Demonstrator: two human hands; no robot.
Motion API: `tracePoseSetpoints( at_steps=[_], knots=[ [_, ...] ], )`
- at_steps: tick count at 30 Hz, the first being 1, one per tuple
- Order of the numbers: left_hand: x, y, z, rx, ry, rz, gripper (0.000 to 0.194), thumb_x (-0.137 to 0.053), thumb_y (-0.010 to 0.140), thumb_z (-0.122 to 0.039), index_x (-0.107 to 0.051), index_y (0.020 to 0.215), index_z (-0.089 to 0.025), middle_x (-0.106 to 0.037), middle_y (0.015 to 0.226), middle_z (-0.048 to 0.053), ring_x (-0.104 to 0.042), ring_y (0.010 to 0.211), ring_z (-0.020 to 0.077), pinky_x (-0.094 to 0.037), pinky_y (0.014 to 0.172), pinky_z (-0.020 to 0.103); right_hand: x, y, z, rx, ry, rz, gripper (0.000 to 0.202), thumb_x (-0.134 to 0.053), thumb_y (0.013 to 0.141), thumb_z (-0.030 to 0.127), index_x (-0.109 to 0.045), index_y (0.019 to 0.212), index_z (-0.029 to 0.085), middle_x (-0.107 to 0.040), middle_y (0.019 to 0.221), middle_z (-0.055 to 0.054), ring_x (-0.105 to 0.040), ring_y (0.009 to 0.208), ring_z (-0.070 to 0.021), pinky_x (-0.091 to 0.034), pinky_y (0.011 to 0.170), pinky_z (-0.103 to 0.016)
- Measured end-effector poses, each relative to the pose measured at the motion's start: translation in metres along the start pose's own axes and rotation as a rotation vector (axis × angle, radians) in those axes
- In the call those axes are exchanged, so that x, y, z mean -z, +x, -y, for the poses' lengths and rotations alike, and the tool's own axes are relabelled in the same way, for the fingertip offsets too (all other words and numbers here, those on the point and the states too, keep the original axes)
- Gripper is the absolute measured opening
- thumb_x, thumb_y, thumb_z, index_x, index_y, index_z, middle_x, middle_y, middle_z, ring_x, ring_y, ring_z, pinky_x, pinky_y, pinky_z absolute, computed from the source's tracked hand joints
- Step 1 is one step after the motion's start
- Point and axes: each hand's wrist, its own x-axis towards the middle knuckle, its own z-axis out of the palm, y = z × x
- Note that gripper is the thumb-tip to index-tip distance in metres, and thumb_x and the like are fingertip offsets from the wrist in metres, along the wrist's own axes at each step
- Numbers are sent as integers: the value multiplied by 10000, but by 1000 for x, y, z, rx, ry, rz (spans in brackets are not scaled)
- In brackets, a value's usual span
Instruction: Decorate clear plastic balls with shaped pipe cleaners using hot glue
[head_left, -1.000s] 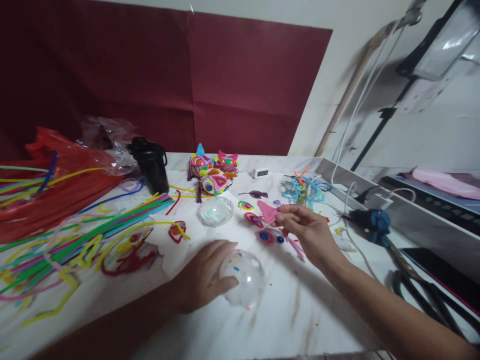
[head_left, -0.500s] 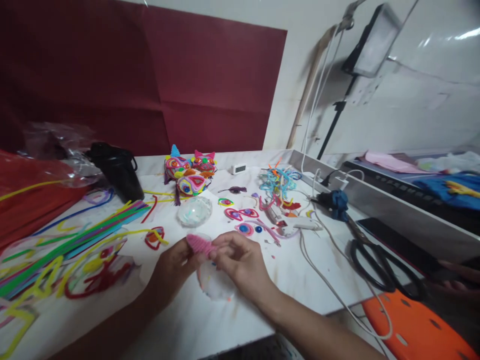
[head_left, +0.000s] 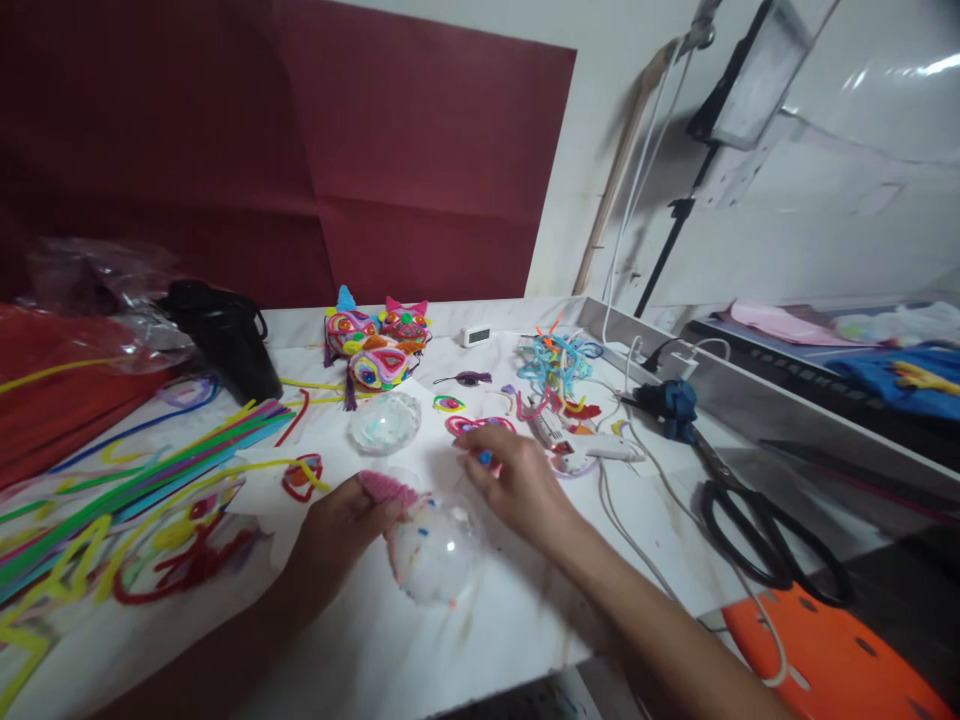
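White marbled worktop (head_left: pixel 360 645): front edge nearest the person.
Hands: apart; left hand (head_left: pixel 337 525) pinching, right hand (head_left: pixel 517 475) curled, its grip impossible to tell.
Clear rounded plastic shell (head_left: pixel 439 555): near the worktop's front edge.
Fuzzy pink triangle (head_left: pixel 386 487): clamped in the left hand, by the shell's rim.
Small blue ball (head_left: pixel 486 457): at the right hand's fingers.

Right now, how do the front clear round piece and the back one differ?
Apparent size: the front clear piece looks larger than the back clear piece.
Marks: the front one shows blue and orange specks; the back one has pale greenish tints.
Hands: the left hand is beside the front one, pinching a pink fuzzy piece; the back one has no hand at it.
Shared: both are see-through and roundish.
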Motion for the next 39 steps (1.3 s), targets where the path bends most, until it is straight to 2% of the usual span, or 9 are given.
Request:
tracePoseSetpoints(
  at_steps=[3,4,7,11,20,25,28,35,39],
  knots=[
    [1,1,0,-6,14,-1,210,-675,729,-365,-638,753,-159,-656,616,8,-564,556,129,-443,552,241,16,27,-24,-108,-632,86,257,-475,863,175,-667,1028,221,-697,1011,-72,-606,960,-209,-443,754,-291],
    [1,1,0,-7,17,6,218,-671,734,-373,-636,747,-158,-653,612,8,-559,551,126,-438,549,242,18,34,-33,-143,-696,93,257,-474,856,156,-678,1007,198,-699,997,-96,-604,959,-226,-437,765,-306],
    [2,2,-1,3,14,12,264,-677,727,-408,-632,752,-149,-649,611,12,-533,520,118,-416,526,246,16,48,-56,-203,-806,100,281,-443,845,102,-696,956,155,-696,967,-152,-596,947,-262,-418,803,-362],
    [2,3,-3,-2,14,22,319,-683,707,-453,-632,752,-142,-633,590,11,-498,489,108,-383,494,242,8,50,-76,-259,-922,69,317,-404,854,104,-709,923,152,-688,978,-177,-550,1003,-313,-408,792,-412],
    [2,3,5,0,16,51,287,-611,776,-415,-593,734,-132,-626,613,15,-470,496,83,-318,483,211,3,41,-87,-214,-1004,0,334,-397,860,131,-731,855,122,-640,985,-212,-545,954,-333,-393,728,-421],
    [3,2,7,12,-25,71,256,-630,751,-390,-582,745,-139,-653,663,29,-503,525,89,-341,496,213,7,38,-90,-145,-1028,-20,314,-414,856,124,-724,809,110,-642,921,-186,-544,914,-324,-354,693,-388],
    [2,3,7,18,-32,76,250,-650,718,-381,-572,723,-144,-656,657,30,-493,511,87,-333,480,214,14,38,-84,-33,-1051,-65,284,-431,873,157,-708,816,142,-655,904,-149,-532,890,-289,-318,675,-360],
    [2,8,19,34,-43,97,260,-623,724,-385,-512,666,-157,-667,672,42,-473,486,74,-313,463,216,15,36,-75,322,-982,-395,229,-506,883,270,-671,737,208,-690,770,-66,-529,762,-245,-313,654,-339],
    [3,10,28,36,-40,113,242,-616,742,-378,-570,753,-140,-664,675,38,-469,482,72,-319,469,220,12,33,-72,426,-892,-438,227,-491,890,286,-653,750,213,-693,748,-69,-539,706,-243,-357,634,-331]
  ],
)
